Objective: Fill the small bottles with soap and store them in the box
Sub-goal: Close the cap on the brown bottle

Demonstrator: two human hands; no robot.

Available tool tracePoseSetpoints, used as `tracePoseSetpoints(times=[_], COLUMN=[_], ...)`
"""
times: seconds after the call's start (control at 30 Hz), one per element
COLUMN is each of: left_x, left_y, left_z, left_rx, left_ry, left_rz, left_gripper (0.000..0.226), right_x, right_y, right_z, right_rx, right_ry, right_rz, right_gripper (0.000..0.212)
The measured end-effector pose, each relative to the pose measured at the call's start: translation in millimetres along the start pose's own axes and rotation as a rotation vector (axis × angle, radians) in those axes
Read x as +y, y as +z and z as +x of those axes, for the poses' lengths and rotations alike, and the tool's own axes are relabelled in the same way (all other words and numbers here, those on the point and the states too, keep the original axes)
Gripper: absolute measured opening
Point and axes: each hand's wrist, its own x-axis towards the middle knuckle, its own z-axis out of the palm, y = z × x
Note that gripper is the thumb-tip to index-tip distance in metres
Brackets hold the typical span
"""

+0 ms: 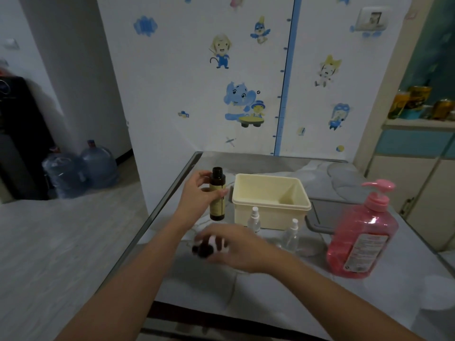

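My left hand [200,193] grips a small dark brown bottle [217,193] upright above the table, its neck open with no cap on. My right hand [231,244], blurred, holds a dark cap with a white part [209,247] low over the table. A cream plastic box [270,203] stands empty just right of the brown bottle. Two small clear spray bottles [254,219] [291,236] stand in front of the box. A large pink soap bottle with a pump [362,232] stands at the right.
The grey table [246,291] has its left edge near my left arm. A dark tray [320,220] lies between the box and the soap bottle. Large water jugs [81,168] sit on the floor at the left. A cabinet with jars [418,104] is at the right.
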Motion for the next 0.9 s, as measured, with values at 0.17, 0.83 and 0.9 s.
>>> tracePoseSetpoints(times=[0.17,0.83,0.9], left_x=[-9.5,5.5,8.2], left_y=[6.8,28.6,28.7], left_z=[-6.0,-22.4,-22.6], left_rx=[-0.054,-0.073,-0.082], left_ry=[-0.001,0.012,0.03], left_rz=[-0.126,-0.034,-0.045], left_gripper=[0.038,0.047,0.046], right_x=[-9.3,0.1,3.3], right_y=[-73.4,-134.5,-128.3], right_z=[9.9,41.5,40.8], right_rx=[0.499,0.75,0.695], right_ry=[0.03,0.051,0.088], right_rz=[0.28,0.272,0.271], right_gripper=[0.048,0.039,0.038])
